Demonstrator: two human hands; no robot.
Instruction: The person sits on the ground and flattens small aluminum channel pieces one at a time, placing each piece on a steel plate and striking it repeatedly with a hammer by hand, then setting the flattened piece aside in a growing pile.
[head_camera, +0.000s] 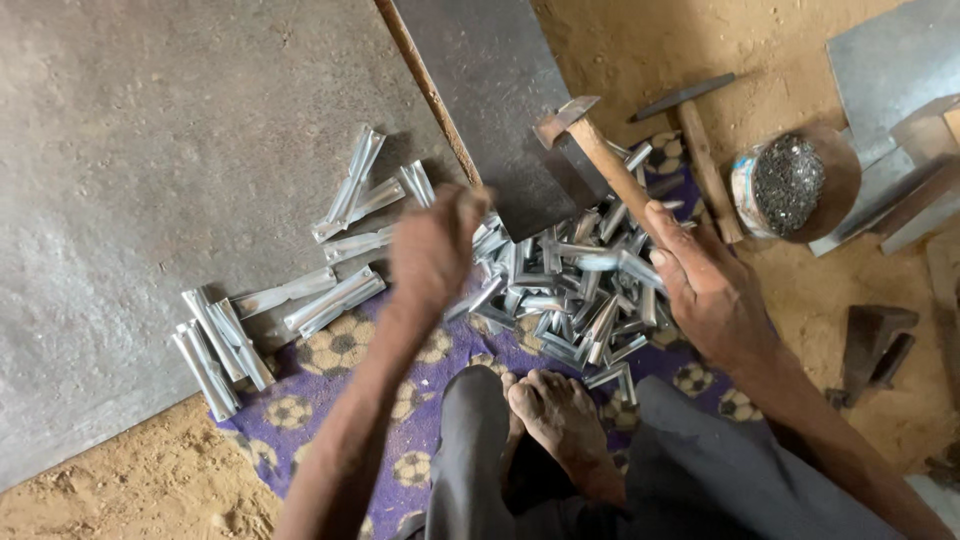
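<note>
Sitting on the ground, the person has bare feet (555, 415) crossed at the near edge of the view, between grey trouser legs (690, 470), on a purple cloth printed with footballs (330, 385).

The right hand (705, 290) is closed around the wooden handle of a hammer (600, 150), thumb laid along the shaft; the metal head is raised over a dark steel plate (500, 110). The left hand (435, 245) is blurred, knuckles up, fingers curled downward at the edge of the pile; whether it pinches a piece cannot be told.

Between the hands, just beyond the feet, lies a heap of small folded metal pieces (570, 290), bright and jumbled, partly on the cloth and touching the steel plate's near edge. To the left, well apart from the heap, longer folded strips (335, 295) lie singly and in small groups across the cloth edge and a grey sheet of metal (150, 200).

Further right, a second hammer (700, 150) rests on the sandy ground (120, 490), head away from the person. Just beside it a round tin of small dark nails (785, 180) lies on a brown dish. A dark metal block (875, 345) sits on the sand at the right, and flat sheet offcuts (890, 70) occupy the far right corner.
</note>
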